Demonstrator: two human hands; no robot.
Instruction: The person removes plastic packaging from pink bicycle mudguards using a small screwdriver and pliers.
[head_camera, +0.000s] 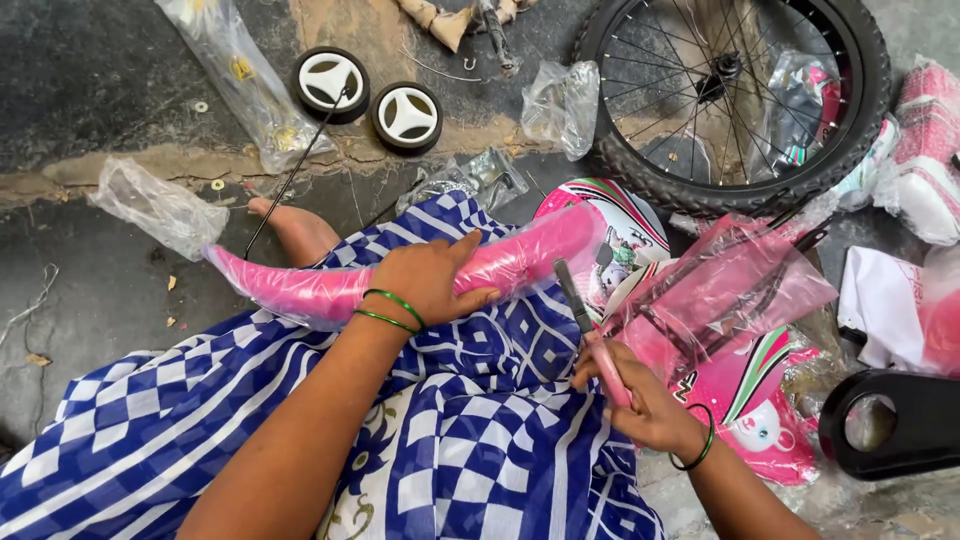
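Observation:
My left hand (432, 280) presses down on a long curved pink part wrapped in clear plastic (300, 285), which lies across my lap on blue and white checked cloth (470, 440). My right hand (640, 400) grips a pink-handled tool (590, 335) whose dark blade points up toward the wrapped part's right end. Both wrists carry green bangles. A bare foot (295, 228) shows just beyond the pink part.
A spoked bicycle wheel (735, 100) lies at the top right. Two small black and white wheels (370, 98) sit on the ground at the top. Pink parts in plastic (730, 290), empty bags (155, 205) and a black part (890, 425) lie around.

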